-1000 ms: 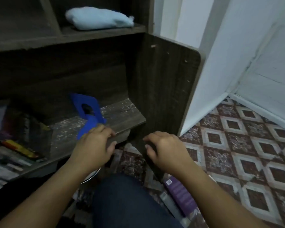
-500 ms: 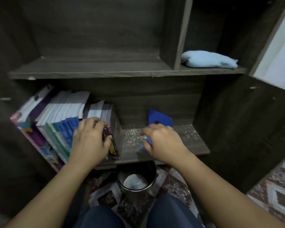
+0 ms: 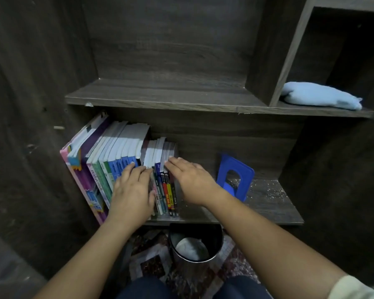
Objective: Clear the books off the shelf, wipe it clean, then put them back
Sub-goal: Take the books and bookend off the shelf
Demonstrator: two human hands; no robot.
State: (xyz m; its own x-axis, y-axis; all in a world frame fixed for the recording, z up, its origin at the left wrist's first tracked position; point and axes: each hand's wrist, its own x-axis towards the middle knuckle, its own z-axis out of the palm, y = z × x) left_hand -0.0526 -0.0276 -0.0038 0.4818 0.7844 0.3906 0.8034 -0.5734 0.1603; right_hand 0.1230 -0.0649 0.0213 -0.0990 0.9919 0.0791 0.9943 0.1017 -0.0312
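On the lower shelf, upright books face spines-out toward the hands (fingers straight, gripping nothing), left hand and right hand bracketing the rightmost few.

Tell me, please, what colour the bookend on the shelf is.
The bookend is blue, clearest in the head view.
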